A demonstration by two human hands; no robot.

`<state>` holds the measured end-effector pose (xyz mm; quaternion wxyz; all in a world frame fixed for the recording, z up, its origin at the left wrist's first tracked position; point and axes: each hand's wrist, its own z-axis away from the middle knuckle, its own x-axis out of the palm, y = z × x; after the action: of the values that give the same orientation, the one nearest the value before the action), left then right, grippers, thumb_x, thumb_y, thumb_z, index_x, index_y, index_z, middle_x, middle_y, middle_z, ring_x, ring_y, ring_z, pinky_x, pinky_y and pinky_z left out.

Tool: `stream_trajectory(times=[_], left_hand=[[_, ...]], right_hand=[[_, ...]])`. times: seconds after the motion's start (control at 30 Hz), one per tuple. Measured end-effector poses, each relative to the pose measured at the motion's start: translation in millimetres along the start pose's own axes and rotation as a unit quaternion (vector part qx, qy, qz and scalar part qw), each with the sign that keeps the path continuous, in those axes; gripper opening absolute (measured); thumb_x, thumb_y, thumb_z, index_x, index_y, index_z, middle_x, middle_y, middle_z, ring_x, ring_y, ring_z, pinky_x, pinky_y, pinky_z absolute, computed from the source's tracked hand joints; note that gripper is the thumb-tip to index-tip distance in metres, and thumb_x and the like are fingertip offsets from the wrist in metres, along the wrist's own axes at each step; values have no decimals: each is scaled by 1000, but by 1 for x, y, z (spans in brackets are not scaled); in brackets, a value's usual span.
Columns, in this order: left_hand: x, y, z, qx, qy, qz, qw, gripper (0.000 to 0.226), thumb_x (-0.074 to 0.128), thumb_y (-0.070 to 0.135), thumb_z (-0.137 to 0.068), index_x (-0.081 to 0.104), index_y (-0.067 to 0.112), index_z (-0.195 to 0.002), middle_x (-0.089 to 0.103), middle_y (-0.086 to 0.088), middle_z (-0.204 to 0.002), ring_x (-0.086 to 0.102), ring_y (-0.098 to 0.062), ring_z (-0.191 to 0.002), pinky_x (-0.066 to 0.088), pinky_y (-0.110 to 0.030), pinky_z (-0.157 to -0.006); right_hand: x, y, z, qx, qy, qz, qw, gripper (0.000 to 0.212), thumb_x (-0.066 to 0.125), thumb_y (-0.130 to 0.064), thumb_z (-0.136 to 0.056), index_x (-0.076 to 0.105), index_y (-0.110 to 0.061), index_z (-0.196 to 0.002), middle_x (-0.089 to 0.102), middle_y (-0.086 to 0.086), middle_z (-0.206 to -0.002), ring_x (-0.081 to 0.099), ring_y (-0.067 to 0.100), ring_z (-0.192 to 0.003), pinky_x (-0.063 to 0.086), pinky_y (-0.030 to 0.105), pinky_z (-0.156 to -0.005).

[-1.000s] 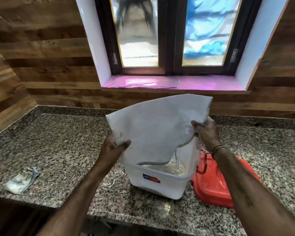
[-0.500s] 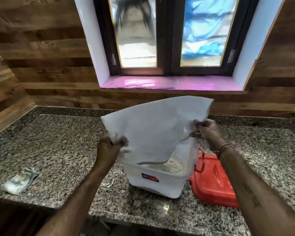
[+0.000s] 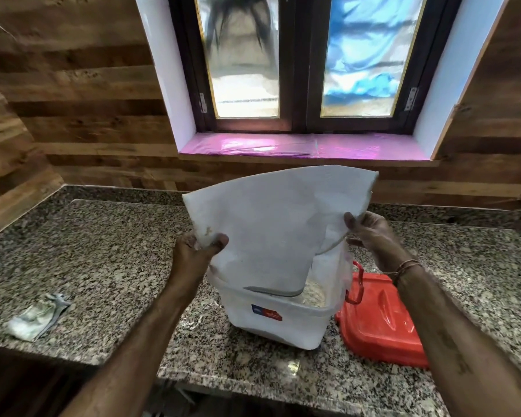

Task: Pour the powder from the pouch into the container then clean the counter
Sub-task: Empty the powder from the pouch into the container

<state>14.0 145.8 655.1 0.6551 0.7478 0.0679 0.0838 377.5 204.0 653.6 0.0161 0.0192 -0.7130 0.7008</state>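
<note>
Container (image 3: pixel 278 322) on counter (image 3: pixel 103 251), near front edge, right of centre. Pouch (image 3: pixel 271 233) upended over container, mouth down inside it. Left hand (image 3: pixel 193 254) on pouch's left edge, right hand (image 3: pixel 370 233) on its right edge. Lid (image 3: pixel 379 320) flat on counter, just right of container. Crumpled wrapper (image 3: pixel 38 316) near front edge, far left. Window sill (image 3: pixel 298 145) above counter's back edge.

Red lid (image 3: pixel 379 320) crowds container's (image 3: pixel 280 323) right; counter (image 3: pixel 109 254) left lies open.
</note>
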Motion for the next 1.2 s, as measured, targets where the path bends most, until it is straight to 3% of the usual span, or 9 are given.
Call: stream_trajectory(times=[0.1, 0.17, 0.33, 0.5, 0.6, 0.73, 0.87, 1.0, 1.2], left_hand=[[0, -2, -5, 7, -5, -14, 1000, 19, 84, 12, -83, 76, 9, -100, 80, -12, -100, 76, -35, -94, 62, -47, -81], [-4, -6, -6, -12, 17, -39, 999, 13, 84, 9, -82, 76, 11, -93, 81, -8, -94, 77, -34, -93, 63, -46, -81], [-7, 4, -13, -1, 8, -11, 1000, 16, 79, 9, -86, 75, 6, -100, 81, -10, -98, 77, -25, -90, 64, -41, -80], [-15, -10, -18, -60, -33, -69, 995, 23, 83, 16, -83, 76, 7, -104, 81, -8, -97, 78, -30, -94, 64, -44, -84], [-10, -9, -20, -51, -22, -23, 998, 22, 80, 8, -84, 77, 4, -105, 81, -8, -98, 78, -28, -92, 64, -32, -74], [-10, -5, -33, -65, -54, -17, 996, 27, 80, 12, -85, 74, 7, -111, 81, -4, -101, 78, -20, -92, 64, -37, -82], [-15, -20, -34, -66, -64, -98, 991, 36, 90, 14, -74, 77, 8, -108, 81, -5, -101, 78, -25, -95, 63, -44, -87], [-6, -8, -40, -44, -51, -60, 996, 30, 85, 14, -81, 77, 6, -109, 81, -6, -102, 78, -24, -94, 62, -37, -82], [6, -10, -54, -94, -26, 6, 995, 26, 81, 10, -85, 75, 4, -109, 80, -13, -104, 77, -33, -96, 63, -46, -86]], right_hand=[[-3, -1, 1, -13, 26, -15, 999, 7, 68, -19, -91, 68, -12, -89, 77, -12, -71, 67, -4, -58, 50, 13, -54], [-2, 2, 0, -16, 28, -9, 999, 11, 60, -9, -99, 68, -8, -93, 76, -12, -68, 63, -6, -53, 47, 9, -51], [0, -3, -3, -28, 60, -8, 998, 18, 58, -11, -101, 67, -14, -85, 72, -13, -62, 58, -5, -50, 43, 12, -51], [4, 12, -5, -5, 27, 58, 998, 6, 66, -10, -95, 72, -11, -93, 73, -5, -85, 65, 11, -83, 56, 18, -75], [8, 17, -6, -11, 55, 63, 996, 11, 65, -5, -96, 72, 1, -93, 74, -9, -76, 64, 5, -73, 55, 16, -69], [9, 6, -12, -13, 62, 50, 997, 10, 65, -5, -95, 70, -8, -88, 77, -10, -74, 68, 0, -70, 55, 16, -69], [6, 17, -11, -12, 51, 119, 992, 3, 74, -6, -89, 76, -6, -91, 76, 12, -95, 67, 21, -89, 54, 40, -87], [10, 5, -8, -15, 49, 46, 998, 5, 70, -3, -92, 72, -5, -96, 78, -3, -85, 71, 10, -77, 57, 20, -71], [7, 9, -5, -9, 5, 86, 996, 33, 73, 9, -83, 67, 11, -116, 73, 19, -112, 69, 24, -97, 60, 21, -78]])
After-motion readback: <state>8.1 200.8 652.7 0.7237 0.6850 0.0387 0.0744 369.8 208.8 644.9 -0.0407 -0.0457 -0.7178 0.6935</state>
